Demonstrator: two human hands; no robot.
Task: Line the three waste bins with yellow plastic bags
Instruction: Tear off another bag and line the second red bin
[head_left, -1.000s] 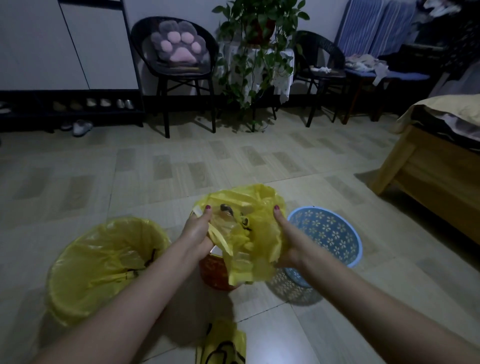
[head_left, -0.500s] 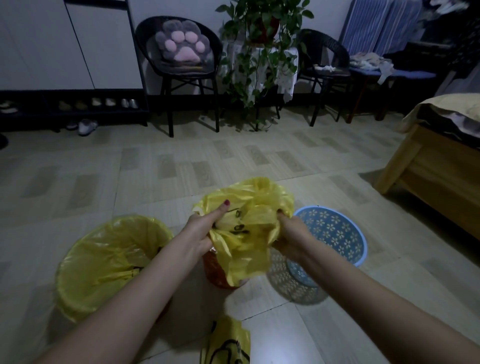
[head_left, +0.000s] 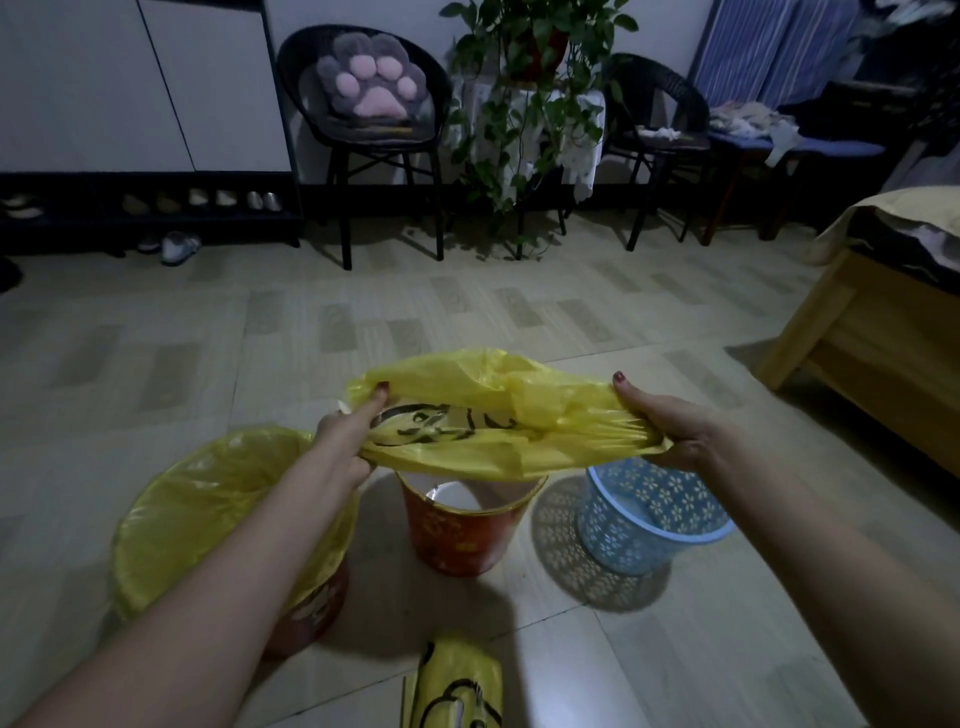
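Note:
A yellow plastic bag (head_left: 498, 415) with black print is stretched wide open between my hands, just above the orange bin (head_left: 462, 530). My left hand (head_left: 348, 431) grips its left edge and my right hand (head_left: 670, 426) grips its right edge. The orange bin stands on the floor with a white inside and no bag in it. To its left stands a bin lined with a yellow bag (head_left: 208, 509), partly behind my left forearm. The blue perforated bin (head_left: 649, 514) on the right is bare.
A folded yellow bag (head_left: 457, 686) lies on the tiled floor near me. A wooden bed frame (head_left: 872, 353) stands at the right. Two black chairs (head_left: 374, 130) and a potted plant (head_left: 524, 104) line the far wall, with a shoe rack (head_left: 145, 208) at the left.
My hands have moved apart and pulled the bunched bag out into a wide open mouth. The orange bin under it is now in view.

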